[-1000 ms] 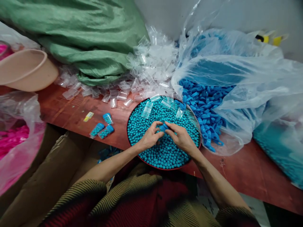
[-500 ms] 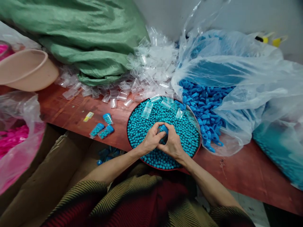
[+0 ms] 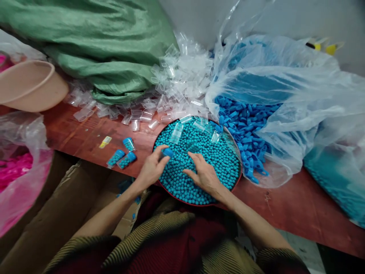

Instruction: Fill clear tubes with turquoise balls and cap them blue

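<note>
Meanwhile left hand [image 3: 151, 167] pinches glossy blue-capped vial [image 3: 167, 152].

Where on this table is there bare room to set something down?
Bare table lies right of the bead tray, below the cap bag. A smaller patch lies left of the three filled tubes, below the tan bowl. Clear tubes crowd the back. The left hand holds a capped tube.

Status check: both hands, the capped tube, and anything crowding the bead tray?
Left hand shut on capped tube over tray's left edge. Right hand open, flat on teal beads. Empty clear tubes lying on beads at far side.
</note>
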`<state>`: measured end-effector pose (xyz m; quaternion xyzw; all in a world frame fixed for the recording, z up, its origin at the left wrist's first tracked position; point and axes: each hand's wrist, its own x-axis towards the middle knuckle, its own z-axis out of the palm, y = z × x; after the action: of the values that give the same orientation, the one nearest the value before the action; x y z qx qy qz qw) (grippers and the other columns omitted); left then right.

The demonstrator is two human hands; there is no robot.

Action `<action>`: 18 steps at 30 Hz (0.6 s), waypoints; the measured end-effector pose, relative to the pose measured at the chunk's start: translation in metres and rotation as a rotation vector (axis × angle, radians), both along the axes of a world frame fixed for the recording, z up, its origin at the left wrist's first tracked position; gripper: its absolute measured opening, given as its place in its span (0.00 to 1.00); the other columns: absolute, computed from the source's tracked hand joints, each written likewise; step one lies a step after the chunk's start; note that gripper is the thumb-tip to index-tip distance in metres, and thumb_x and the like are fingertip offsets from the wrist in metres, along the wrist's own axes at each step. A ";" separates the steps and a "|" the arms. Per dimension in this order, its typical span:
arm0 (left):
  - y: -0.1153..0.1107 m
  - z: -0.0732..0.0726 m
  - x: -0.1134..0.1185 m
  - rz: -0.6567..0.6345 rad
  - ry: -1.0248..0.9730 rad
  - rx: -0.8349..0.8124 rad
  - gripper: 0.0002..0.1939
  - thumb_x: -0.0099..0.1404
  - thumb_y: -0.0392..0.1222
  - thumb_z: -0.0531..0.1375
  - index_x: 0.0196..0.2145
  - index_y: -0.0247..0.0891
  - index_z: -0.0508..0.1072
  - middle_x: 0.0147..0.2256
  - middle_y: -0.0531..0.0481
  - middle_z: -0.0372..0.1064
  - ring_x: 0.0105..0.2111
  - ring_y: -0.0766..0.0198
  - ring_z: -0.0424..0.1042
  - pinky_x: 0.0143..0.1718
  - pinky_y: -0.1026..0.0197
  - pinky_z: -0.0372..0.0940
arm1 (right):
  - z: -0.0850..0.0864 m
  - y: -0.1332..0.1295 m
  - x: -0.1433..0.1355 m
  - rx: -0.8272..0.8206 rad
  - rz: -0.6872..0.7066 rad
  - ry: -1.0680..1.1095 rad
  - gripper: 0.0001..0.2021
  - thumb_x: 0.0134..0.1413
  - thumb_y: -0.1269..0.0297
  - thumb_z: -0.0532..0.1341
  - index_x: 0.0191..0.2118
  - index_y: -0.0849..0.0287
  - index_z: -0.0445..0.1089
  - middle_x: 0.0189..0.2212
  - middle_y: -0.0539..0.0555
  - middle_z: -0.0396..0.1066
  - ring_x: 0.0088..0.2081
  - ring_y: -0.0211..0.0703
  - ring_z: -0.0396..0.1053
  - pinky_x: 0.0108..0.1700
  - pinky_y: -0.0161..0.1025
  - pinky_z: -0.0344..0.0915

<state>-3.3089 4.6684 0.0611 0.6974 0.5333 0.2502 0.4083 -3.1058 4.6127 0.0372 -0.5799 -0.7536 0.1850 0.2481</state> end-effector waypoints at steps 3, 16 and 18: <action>0.009 0.007 -0.035 0.141 0.337 0.213 0.19 0.64 0.43 0.51 0.52 0.38 0.64 0.38 0.46 0.68 0.38 0.58 0.68 0.42 0.55 0.63 | -0.005 0.008 0.024 0.017 -0.097 0.055 0.14 0.59 0.60 0.54 0.48 0.59 0.67 0.41 0.59 0.71 0.40 0.47 0.71 0.41 0.43 0.68; 0.016 -0.021 0.083 -0.144 0.387 0.279 0.16 0.65 0.44 0.53 0.49 0.37 0.65 0.43 0.44 0.68 0.42 0.57 0.69 0.42 0.58 0.63 | 0.013 0.086 0.102 0.004 -0.583 -0.134 0.18 0.61 0.59 0.51 0.49 0.66 0.68 0.41 0.65 0.71 0.42 0.49 0.68 0.42 0.42 0.60; 0.021 -0.025 0.092 -0.164 0.414 0.256 0.14 0.65 0.44 0.54 0.47 0.38 0.66 0.43 0.45 0.67 0.42 0.57 0.69 0.41 0.59 0.63 | 0.009 0.102 0.098 -0.016 -0.562 -0.163 0.19 0.57 0.58 0.56 0.50 0.65 0.67 0.43 0.64 0.69 0.41 0.49 0.68 0.40 0.42 0.60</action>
<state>-3.2171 4.6893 0.0365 0.8207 0.5112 0.1336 0.2176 -3.0075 4.7150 0.0463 -0.7807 -0.5795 0.0677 0.2238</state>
